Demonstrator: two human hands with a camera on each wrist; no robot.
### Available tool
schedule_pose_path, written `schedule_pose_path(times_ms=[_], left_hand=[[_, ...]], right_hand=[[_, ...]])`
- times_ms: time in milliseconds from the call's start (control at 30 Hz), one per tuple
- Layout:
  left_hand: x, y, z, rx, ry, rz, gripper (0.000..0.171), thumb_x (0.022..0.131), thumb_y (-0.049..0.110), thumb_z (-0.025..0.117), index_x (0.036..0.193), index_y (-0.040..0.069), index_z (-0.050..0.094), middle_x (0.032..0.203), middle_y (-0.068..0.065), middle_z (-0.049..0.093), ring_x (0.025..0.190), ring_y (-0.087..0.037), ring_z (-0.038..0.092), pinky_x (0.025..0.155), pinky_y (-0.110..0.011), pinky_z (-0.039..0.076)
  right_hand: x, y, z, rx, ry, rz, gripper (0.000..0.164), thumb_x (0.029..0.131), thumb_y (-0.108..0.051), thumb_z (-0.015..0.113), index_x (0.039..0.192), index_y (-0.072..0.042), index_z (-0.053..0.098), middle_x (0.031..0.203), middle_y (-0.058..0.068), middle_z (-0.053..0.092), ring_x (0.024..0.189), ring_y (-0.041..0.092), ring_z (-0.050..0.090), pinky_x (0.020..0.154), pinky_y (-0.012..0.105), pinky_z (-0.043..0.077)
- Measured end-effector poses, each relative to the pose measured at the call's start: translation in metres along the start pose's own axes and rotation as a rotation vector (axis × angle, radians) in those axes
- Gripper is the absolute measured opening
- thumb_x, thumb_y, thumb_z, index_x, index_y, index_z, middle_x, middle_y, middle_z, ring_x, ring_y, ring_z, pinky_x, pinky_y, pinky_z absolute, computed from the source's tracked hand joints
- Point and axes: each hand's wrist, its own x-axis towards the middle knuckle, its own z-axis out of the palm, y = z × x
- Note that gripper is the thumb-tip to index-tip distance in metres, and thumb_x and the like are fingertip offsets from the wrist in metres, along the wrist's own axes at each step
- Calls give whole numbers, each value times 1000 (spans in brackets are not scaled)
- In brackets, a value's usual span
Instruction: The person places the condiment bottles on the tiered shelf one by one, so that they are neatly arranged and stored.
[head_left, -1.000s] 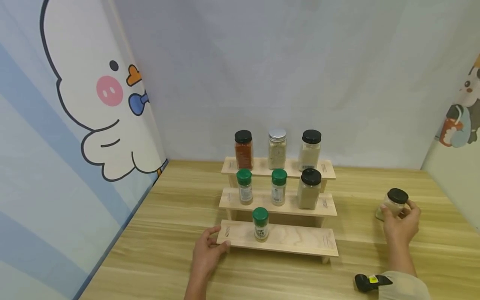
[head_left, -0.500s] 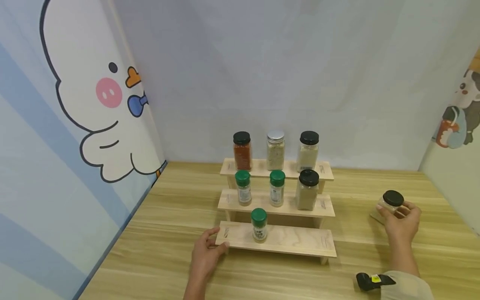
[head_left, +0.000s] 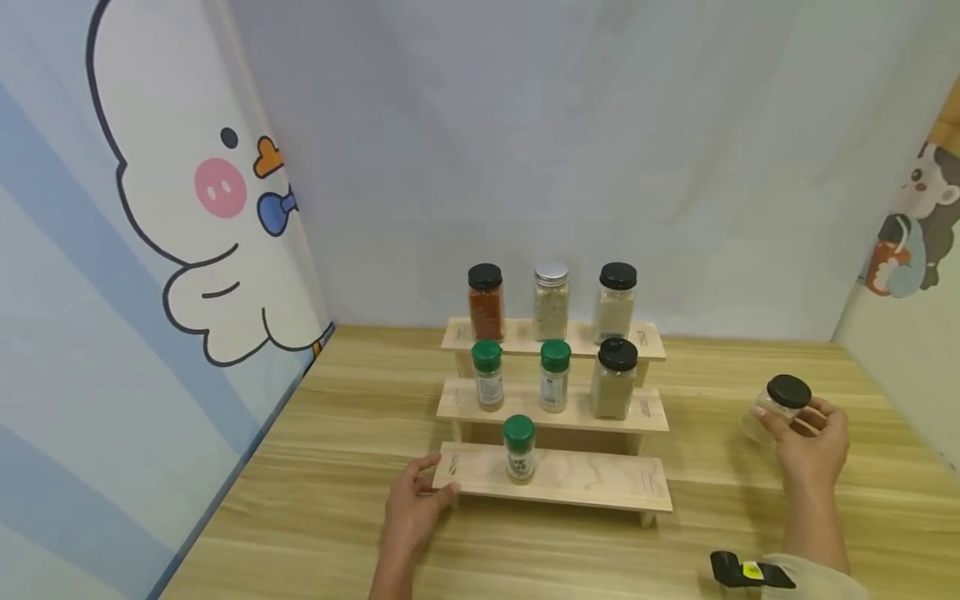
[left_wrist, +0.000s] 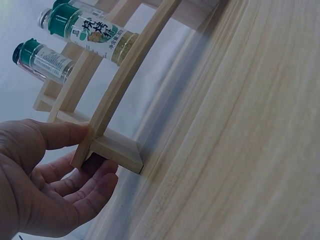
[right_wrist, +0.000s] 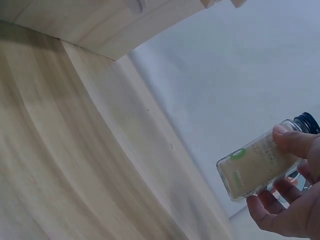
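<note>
My left hand [head_left: 408,508] grips the left end of the bottom step of a three-step wooden spice rack [head_left: 600,479]. In the left wrist view its thumb lies on the board and its fingers curl below. At the right, my right hand [head_left: 813,442] holds a square glass spice jar [right_wrist: 257,165] by its sides, thumb on one face and fingers on the other. The jar has a black lid [head_left: 789,391] and pale powder inside; it tilts over the table. One green-capped shaker [head_left: 519,450] stands on the bottom step.
Two green-capped shakers [head_left: 554,375] and a black-lidded jar [head_left: 614,379] stand on the middle step. Along the top step are a red spice jar [head_left: 486,304], a silver-lidded jar [head_left: 552,302] and a black-lidded pale jar [head_left: 616,304]. A cloth backdrop [head_left: 405,167] rises behind the table.
The jar in my right hand has shifted slightly left and leans more than before, its base now blurred. My left hand keeps its grip on the rack, which stays in place.
</note>
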Motion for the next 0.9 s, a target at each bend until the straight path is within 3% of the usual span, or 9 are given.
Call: schedule_pose_path(times_ms=[233, 333, 600, 733, 900], left_hand=[[0, 1, 2, -10, -10, 5, 55, 77, 3, 73, 126, -4, 50, 82, -12, 65, 74, -22, 61, 62, -32, 47], [-1, 1, 2, -15, -11, 2, 55, 77, 2, 73, 127, -5, 49, 82, -12, 65, 73, -22, 61, 61, -32, 47], [-3, 1, 3, -6, 2, 8, 55, 77, 3, 72, 127, -4, 50, 82, -12, 64, 75, -22, 61, 61, -33, 48], [-3, 2, 3, 5, 15, 23, 55, 77, 4, 73, 126, -4, 50, 85, -15, 64, 77, -25, 62, 62, -34, 49], [-2, 1, 2, 9, 19, 11, 54, 77, 4, 72, 126, -3, 51, 87, -14, 64, 79, -25, 62, 63, -35, 49]], right_hand=[[-18, -4, -6, -100, -18, -27, 77, 77, -25, 76, 140, -14, 34, 114, -8, 42, 94, 5, 43, 71, 13, 39], [-28, -6, -8, -124, -37, -39, 76, 79, -26, 75, 141, -13, 34, 114, -9, 42, 92, 4, 42, 68, 10, 39], [-52, -13, -6, -58, -58, -33, 72, 78, -23, 76, 139, -13, 39, 110, -9, 44, 91, 3, 45, 64, 8, 42], [-62, -19, -5, 26, -77, -28, 73, 77, -19, 77, 139, -11, 41, 110, -9, 47, 100, 11, 49, 65, 8, 44], [-76, -25, 0, 49, -98, -58, 72, 76, -16, 78, 138, -8, 42, 110, -7, 50, 109, 14, 49, 68, 8, 44]])
